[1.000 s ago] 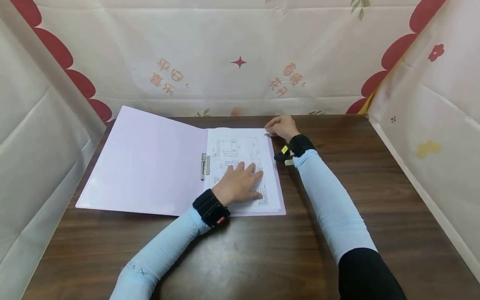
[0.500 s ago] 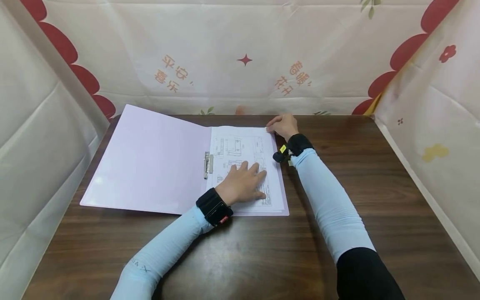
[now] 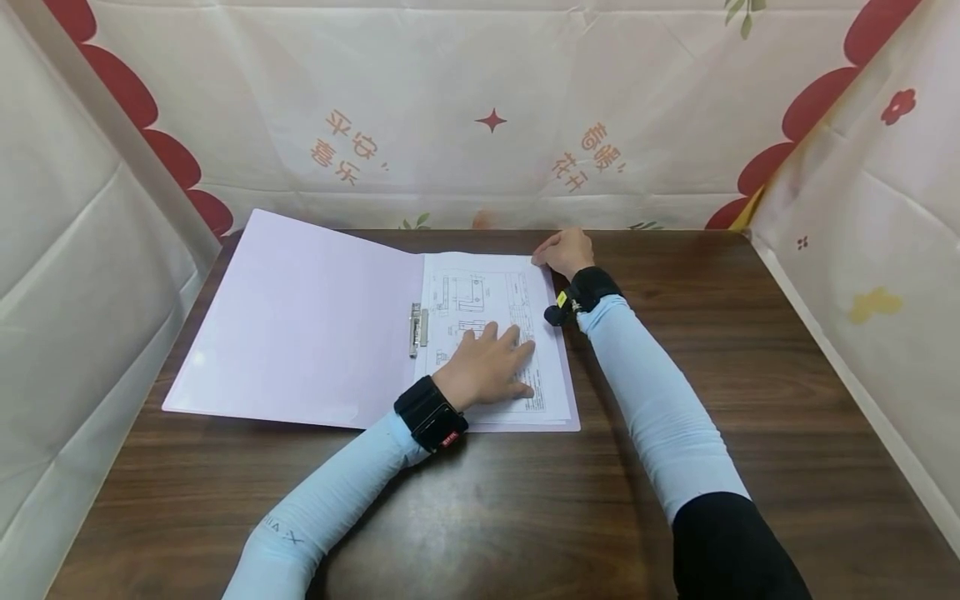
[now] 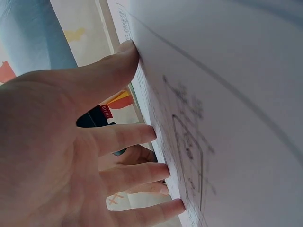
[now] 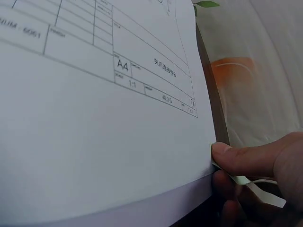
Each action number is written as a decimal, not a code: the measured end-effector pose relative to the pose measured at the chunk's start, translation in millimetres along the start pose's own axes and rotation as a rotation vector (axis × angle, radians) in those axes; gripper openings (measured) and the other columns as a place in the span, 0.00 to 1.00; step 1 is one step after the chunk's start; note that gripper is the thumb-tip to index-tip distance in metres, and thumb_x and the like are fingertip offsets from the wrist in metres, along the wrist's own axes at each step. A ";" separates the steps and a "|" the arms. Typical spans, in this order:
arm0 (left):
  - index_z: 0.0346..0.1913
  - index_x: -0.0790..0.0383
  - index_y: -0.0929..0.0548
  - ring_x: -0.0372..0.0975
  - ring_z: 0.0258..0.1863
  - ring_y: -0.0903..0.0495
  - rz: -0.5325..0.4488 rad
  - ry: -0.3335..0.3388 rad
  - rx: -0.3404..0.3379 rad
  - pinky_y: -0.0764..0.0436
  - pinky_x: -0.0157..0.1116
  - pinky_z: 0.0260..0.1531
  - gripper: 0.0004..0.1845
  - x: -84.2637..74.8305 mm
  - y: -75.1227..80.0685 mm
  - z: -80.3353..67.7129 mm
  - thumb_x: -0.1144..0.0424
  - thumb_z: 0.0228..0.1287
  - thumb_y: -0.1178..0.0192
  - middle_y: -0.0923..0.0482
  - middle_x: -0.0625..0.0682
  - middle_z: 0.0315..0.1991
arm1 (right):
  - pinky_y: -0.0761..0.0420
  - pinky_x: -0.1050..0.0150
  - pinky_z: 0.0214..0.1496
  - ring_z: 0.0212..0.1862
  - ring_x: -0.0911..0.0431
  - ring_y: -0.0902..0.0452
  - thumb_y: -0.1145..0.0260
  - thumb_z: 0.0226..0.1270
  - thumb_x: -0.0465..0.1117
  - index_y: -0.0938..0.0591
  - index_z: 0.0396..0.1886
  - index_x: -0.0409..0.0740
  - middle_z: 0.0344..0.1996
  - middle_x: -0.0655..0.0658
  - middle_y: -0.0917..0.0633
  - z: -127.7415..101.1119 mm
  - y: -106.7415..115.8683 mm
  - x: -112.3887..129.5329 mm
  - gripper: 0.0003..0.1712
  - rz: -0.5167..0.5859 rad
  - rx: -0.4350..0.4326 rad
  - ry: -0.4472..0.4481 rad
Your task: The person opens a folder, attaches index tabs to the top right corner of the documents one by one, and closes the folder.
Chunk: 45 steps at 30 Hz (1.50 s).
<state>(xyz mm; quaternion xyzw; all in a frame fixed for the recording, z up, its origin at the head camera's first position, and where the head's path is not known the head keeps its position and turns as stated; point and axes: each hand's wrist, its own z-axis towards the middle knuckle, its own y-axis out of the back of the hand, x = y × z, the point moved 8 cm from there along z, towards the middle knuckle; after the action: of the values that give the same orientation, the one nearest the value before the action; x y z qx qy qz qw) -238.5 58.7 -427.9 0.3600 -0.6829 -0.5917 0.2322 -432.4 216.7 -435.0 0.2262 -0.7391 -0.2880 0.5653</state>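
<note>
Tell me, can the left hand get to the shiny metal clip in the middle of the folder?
Probably yes. The left hand rests flat on the paper, and the metal clip lies just beside it with nothing between them.

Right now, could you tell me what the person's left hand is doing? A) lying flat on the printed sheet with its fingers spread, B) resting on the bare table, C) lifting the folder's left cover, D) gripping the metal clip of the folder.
A: the left hand lies flat with spread fingers on the printed sheet inside the open folder, to the right of the metal clip.
</note>
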 end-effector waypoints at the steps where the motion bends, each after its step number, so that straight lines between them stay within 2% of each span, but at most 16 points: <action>1: 0.79 0.48 0.35 0.54 0.72 0.32 0.002 0.000 -0.002 0.26 0.57 0.65 0.42 -0.4 0.4 0.4 0.33 0.68 0.40 0.36 0.55 0.78 | 0.25 0.47 0.63 0.55 0.43 0.23 0.27 0.66 0.42 0.09 0.43 0.41 0.51 0.40 0.13 -1.1 1.0 1.4 0.10 -0.017 -0.004 -0.002; 9: 0.78 0.47 0.33 0.55 0.70 0.31 -0.018 0.028 -0.003 0.25 0.57 0.64 0.42 1.3 1.4 1.3 0.34 0.67 0.38 0.33 0.54 0.75 | 0.24 0.49 0.50 0.47 0.43 0.21 0.26 0.65 0.48 0.14 0.42 0.42 0.43 0.40 0.14 -1.9 6.3 19.6 0.15 -0.276 -0.046 0.060; 12: 0.79 0.46 0.34 0.55 0.71 0.32 -0.025 0.028 0.003 0.25 0.57 0.64 0.42 0.8 -0.9 0.7 0.34 0.67 0.39 0.34 0.54 0.76 | 0.23 0.49 0.49 0.47 0.42 0.20 0.25 0.64 0.48 0.16 0.45 0.42 0.44 0.40 0.14 0.3 6.5 13.6 0.17 -0.272 -0.054 0.037; 18: 0.80 0.46 0.35 0.55 0.71 0.31 -0.022 0.016 0.021 0.25 0.56 0.65 0.43 -3.8 -2.3 -0.8 0.33 0.67 0.40 0.35 0.53 0.77 | 0.26 0.51 0.45 0.46 0.43 0.22 0.24 0.63 0.49 0.14 0.45 0.41 0.46 0.39 0.14 3.7 5.8 -6.1 0.18 -0.185 -0.040 -0.009; 23: 0.80 0.47 0.36 0.55 0.72 0.32 -0.023 0.013 0.014 0.26 0.57 0.65 0.43 -4.8 0.1 0.2 0.33 0.68 0.40 0.35 0.54 0.76 | 0.27 0.49 0.50 0.48 0.43 0.23 0.26 0.65 0.50 0.15 0.47 0.42 0.48 0.39 0.15 3.0 8.5 -7.4 0.19 -0.181 -0.028 -0.025; 26: 0.80 0.47 0.36 0.56 0.72 0.33 -0.023 0.006 0.007 0.26 0.58 0.65 0.43 -5.2 1.4 0.8 0.33 0.68 0.40 0.35 0.54 0.77 | 0.27 0.47 0.53 0.49 0.42 0.23 0.28 0.66 0.50 0.16 0.47 0.42 0.48 0.39 0.16 0.9 9.3 -2.9 0.19 -0.211 -0.019 -0.032; 29: 0.80 0.48 0.36 0.56 0.73 0.34 -0.022 0.004 0.018 0.27 0.59 0.66 0.43 -5.2 1.1 -0.7 0.33 0.67 0.39 0.36 0.55 0.78 | 0.26 0.45 0.54 0.49 0.41 0.21 0.28 0.65 0.50 0.16 0.45 0.42 0.46 0.39 0.15 -2.4 8.7 4.1 0.18 -0.293 -0.011 -0.018; 33: 0.80 0.47 0.36 0.56 0.76 0.36 -0.021 -0.005 0.027 0.29 0.60 0.68 0.43 -4.8 -0.1 -2.6 0.33 0.67 0.39 0.39 0.54 0.80 | 0.26 0.41 0.58 0.51 0.39 0.22 0.29 0.65 0.48 0.17 0.46 0.40 0.47 0.38 0.16 -9.9 9.6 16.6 0.18 -0.401 -0.043 0.063; 37: 0.80 0.46 0.37 0.56 0.77 0.37 -0.029 -0.024 0.027 0.30 0.60 0.69 0.44 -5.4 -0.9 -2.2 0.33 0.67 0.40 0.41 0.54 0.81 | 0.31 0.37 0.65 0.57 0.37 0.26 0.34 0.71 0.46 0.19 0.51 0.39 0.53 0.35 0.19 -26.6 14.5 24.8 0.17 -0.412 -0.094 0.194; 40: 0.80 0.45 0.37 0.56 0.77 0.38 -0.039 -0.031 0.027 0.30 0.61 0.69 0.43 -3.6 -0.1 -2.2 0.33 0.67 0.40 0.41 0.53 0.81 | 0.30 0.37 0.65 0.58 0.37 0.26 0.36 0.72 0.44 0.18 0.53 0.38 0.56 0.33 0.20 -50.2 18.2 27.6 0.17 -0.427 -0.104 0.356; 43: 0.80 0.45 0.35 0.55 0.77 0.37 -0.068 -0.032 0.025 0.31 0.62 0.69 0.42 0.6 2.5 -4.0 0.35 0.67 0.38 0.40 0.52 0.81 | 0.26 0.37 0.63 0.61 0.35 0.24 0.34 0.68 0.40 0.15 0.52 0.37 0.58 0.31 0.19 -85.7 22.9 27.2 0.17 -0.474 -0.132 0.560; 45: 0.79 0.45 0.34 0.55 0.77 0.37 -0.100 -0.033 0.027 0.32 0.62 0.69 0.41 4.6 4.4 -5.6 0.36 0.66 0.37 0.39 0.52 0.81 | 0.26 0.37 0.64 0.62 0.35 0.24 0.30 0.66 0.39 0.14 0.51 0.37 0.59 0.31 0.20 -111.0 24.3 22.2 0.16 -0.496 -0.127 0.657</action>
<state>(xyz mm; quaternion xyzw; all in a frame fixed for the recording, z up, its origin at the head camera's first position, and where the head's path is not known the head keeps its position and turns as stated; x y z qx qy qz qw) -238.2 51.8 -423.1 0.3870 -0.6757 -0.5990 0.1864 -331.1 200.9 -381.1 0.4422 -0.4233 -0.3730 0.6973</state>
